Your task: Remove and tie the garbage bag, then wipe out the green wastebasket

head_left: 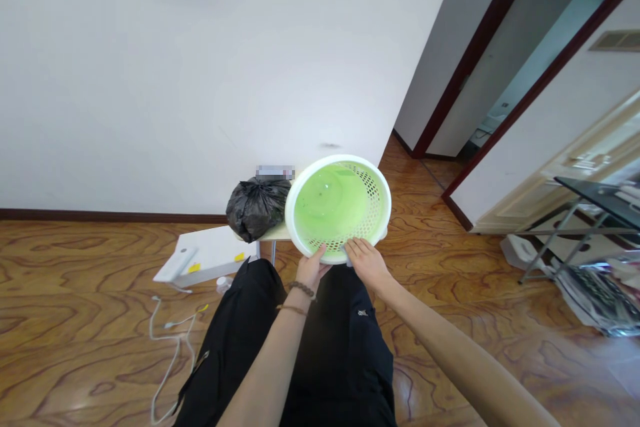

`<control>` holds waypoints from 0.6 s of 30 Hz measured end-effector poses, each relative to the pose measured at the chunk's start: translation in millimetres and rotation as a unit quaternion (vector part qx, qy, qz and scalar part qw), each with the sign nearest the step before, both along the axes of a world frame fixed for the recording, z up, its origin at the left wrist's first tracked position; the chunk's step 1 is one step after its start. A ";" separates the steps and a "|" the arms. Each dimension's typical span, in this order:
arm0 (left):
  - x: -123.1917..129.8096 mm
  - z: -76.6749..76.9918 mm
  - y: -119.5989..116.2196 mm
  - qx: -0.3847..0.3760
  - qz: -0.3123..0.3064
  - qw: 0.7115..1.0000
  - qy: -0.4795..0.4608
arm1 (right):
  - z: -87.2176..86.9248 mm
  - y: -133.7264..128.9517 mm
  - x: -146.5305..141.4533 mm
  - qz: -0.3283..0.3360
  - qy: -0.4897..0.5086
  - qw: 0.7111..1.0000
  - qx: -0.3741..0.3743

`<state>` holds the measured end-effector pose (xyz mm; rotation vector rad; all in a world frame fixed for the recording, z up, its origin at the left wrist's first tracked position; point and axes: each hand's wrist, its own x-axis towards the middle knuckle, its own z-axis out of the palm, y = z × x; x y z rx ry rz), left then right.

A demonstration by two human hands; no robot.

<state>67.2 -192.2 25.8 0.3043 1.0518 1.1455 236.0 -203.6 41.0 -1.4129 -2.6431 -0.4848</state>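
Observation:
A round plastic basket (334, 197), pale green inside with a white rim and perforated sides, is tilted toward me above my knees. My left hand (311, 269) grips the near rim, its thumb on top and the other fingers underneath. Close by on the right, my right hand (369, 265) is closed over the same rim with its fingertips reaching inside. Something small and pale grey shows by those fingertips, too little of it to name. Left of the basket sits a knotted black plastic bag (258, 207) on a light-coloured surface, mostly hidden.
A white wall (200, 80) rises in front. On the wooden floor at left lie a white box (215, 253) with yellow patches, a white cable (173, 367) and a small white bottle (223, 284). At right stand a dark-topped folding table (600, 199) and a doorway.

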 end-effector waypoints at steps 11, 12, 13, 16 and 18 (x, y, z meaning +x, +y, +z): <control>-53.2 69.6 100.1 0.215 0.091 0.842 0.486 | 0.7 47.4 -9.9 -0.027 -0.007 0.999 0.025; -54.5 78.2 109.4 0.238 0.082 0.807 0.534 | -0.2 52.1 -9.7 -0.028 -0.009 0.999 0.028; -55.3 86.6 118.5 0.255 0.071 0.767 0.585 | -1.1 56.7 -9.3 -0.028 -0.010 0.999 0.031; -55.8 111.6 145.4 0.304 0.021 0.657 0.689 | -4.4 70.6 -8.1 -0.027 -0.008 0.999 0.043; -54.8 128.3 164.1 0.323 -0.012 0.603 0.730 | -7.2 79.5 -8.0 -0.025 -0.005 0.998 0.050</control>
